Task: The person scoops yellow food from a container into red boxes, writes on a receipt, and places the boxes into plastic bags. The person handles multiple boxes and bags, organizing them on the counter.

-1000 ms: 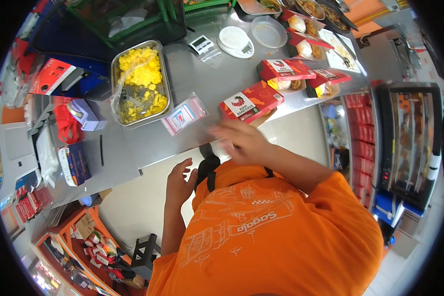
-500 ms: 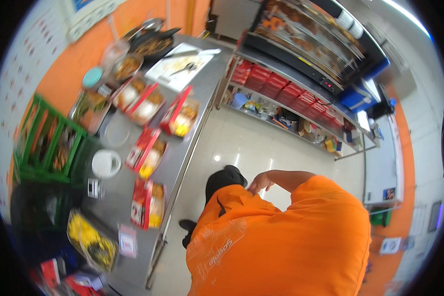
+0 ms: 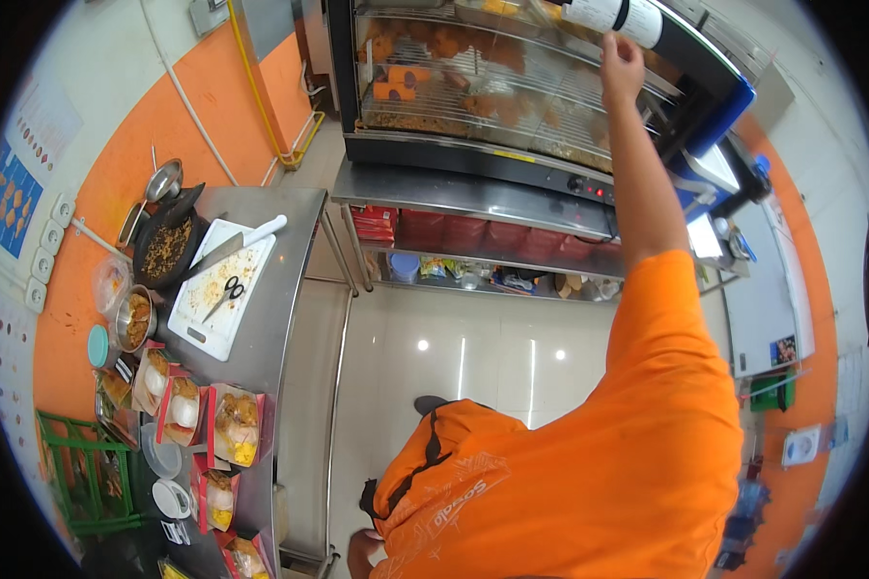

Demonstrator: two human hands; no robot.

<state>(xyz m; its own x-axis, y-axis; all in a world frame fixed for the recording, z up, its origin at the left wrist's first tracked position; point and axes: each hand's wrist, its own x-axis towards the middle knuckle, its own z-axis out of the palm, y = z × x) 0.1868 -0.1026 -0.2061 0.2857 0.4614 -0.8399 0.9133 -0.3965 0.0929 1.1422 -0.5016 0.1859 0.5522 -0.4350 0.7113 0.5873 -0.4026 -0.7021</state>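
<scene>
**Right hand up at the food warmer**

The right hand [image 3: 621, 60] is raised to the upper front of the warmer [image 3: 512, 106], a glass-fronted cabinet with wire racks. The fingers curl against its top edge, just under a white-and-black strip there. Whether they clasp anything or only touch the edge cannot be told; the hand is small and bent by the lens. The bare forearm runs down from it into an orange sleeve [image 3: 666, 318].

Fried pieces [image 3: 434, 43] lie on the racks behind the glass, blurred by reflections. The warmer stands on a steel shelf [image 3: 473, 198], with red boxes [image 3: 434, 232] stacked below it.

The left hand [image 3: 362, 552] is nearly hidden: only a bit of skin shows at the lower edge, under the orange shirt [image 3: 550, 482], so its grip cannot be judged.

Well apart, to the left, a steel table [image 3: 285, 309] carries a white cutting board [image 3: 224, 289] with scissors [image 3: 224, 294] and a knife [image 3: 237, 243] on it. Beside the board sits a dark pan [image 3: 167, 246] of crumbs. Nearer the rim, open red meal boxes [image 3: 234, 425] hold rice and fried food; those at the bottom are cut off.
</scene>
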